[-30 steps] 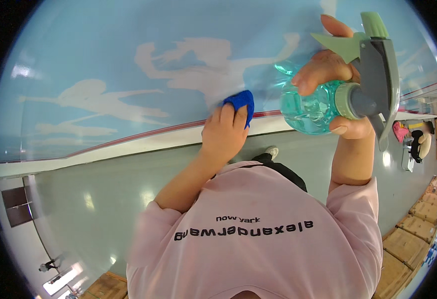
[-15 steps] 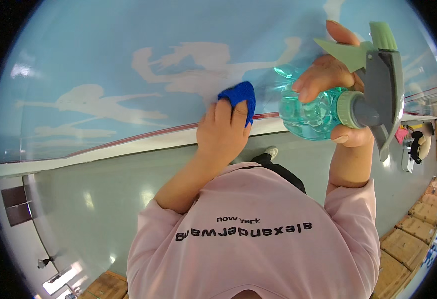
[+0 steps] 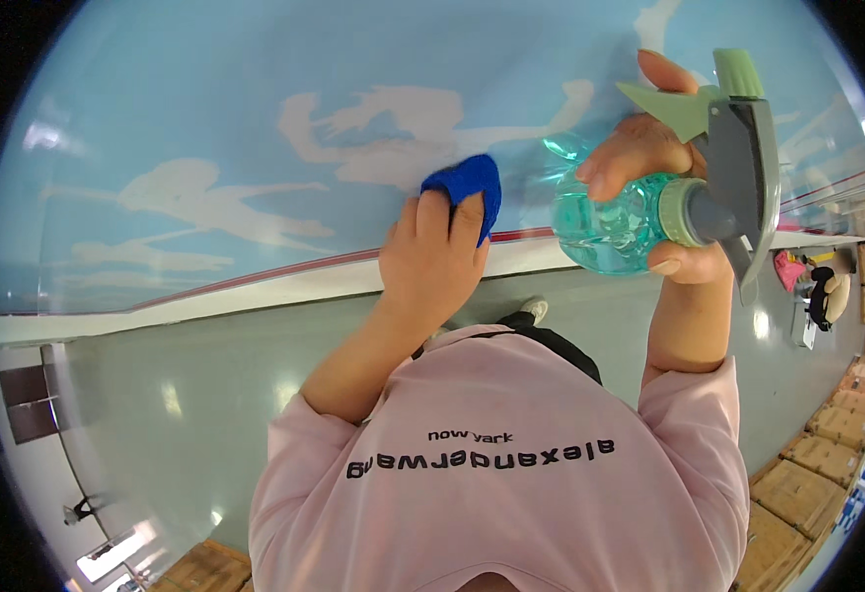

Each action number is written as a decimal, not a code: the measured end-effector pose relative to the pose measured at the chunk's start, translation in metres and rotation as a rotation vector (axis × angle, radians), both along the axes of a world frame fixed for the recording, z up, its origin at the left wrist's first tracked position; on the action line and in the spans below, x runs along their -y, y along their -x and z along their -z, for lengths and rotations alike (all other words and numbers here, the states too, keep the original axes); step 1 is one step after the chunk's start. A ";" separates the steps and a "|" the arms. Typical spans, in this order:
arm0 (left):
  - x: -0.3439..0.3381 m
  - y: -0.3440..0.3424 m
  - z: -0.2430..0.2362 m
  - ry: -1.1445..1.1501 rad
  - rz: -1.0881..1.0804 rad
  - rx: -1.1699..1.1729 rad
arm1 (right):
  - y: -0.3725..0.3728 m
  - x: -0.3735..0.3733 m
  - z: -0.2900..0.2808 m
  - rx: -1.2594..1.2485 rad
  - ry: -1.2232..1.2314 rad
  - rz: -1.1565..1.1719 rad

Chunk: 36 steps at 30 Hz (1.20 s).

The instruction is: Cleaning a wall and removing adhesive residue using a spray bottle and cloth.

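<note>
My left hand [image 3: 427,252] has its fingers bent around a blue cloth [image 3: 472,178] and presses it against the glossy light-blue surface [image 3: 205,89] with white figures, just above its red stripe and white edge. My right hand [image 3: 635,153] grips a clear turquoise spray bottle [image 3: 600,237] to the right of the cloth, fingers over the neck and thumb below it. The bottle's grey and pale-green spray head [image 3: 743,168] points up, with its trigger beside my raised finger.
Below the surface lies grey floor [image 3: 156,424]. Wooden crates [image 3: 802,474] line the right side, with more [image 3: 205,567] at lower left. Another person [image 3: 827,291] is at the far right beside a pink item [image 3: 789,268]. A white wall with a dark panel [image 3: 28,405] stands at the left.
My left hand and the cloth have slid a little left and up along the surface. My right hand with the bottle sits slightly lower than a second ago.
</note>
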<state>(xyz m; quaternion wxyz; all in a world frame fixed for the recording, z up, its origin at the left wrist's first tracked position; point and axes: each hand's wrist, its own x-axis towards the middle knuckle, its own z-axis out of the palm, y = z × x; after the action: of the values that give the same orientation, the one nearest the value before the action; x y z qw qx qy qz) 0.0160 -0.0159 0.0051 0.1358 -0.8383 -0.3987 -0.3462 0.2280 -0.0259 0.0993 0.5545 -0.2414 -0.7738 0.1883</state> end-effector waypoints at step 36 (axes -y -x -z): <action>-0.095 0.100 -0.093 -0.734 -0.320 0.438 | -0.022 0.010 0.068 -0.109 0.166 -0.041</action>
<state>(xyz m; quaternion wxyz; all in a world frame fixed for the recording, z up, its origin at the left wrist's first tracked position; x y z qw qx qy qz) -0.0842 0.0796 0.0981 0.3882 -0.5695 -0.3935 -0.6083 0.2503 -0.0355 0.0317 0.5700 -0.2598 -0.7290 0.2760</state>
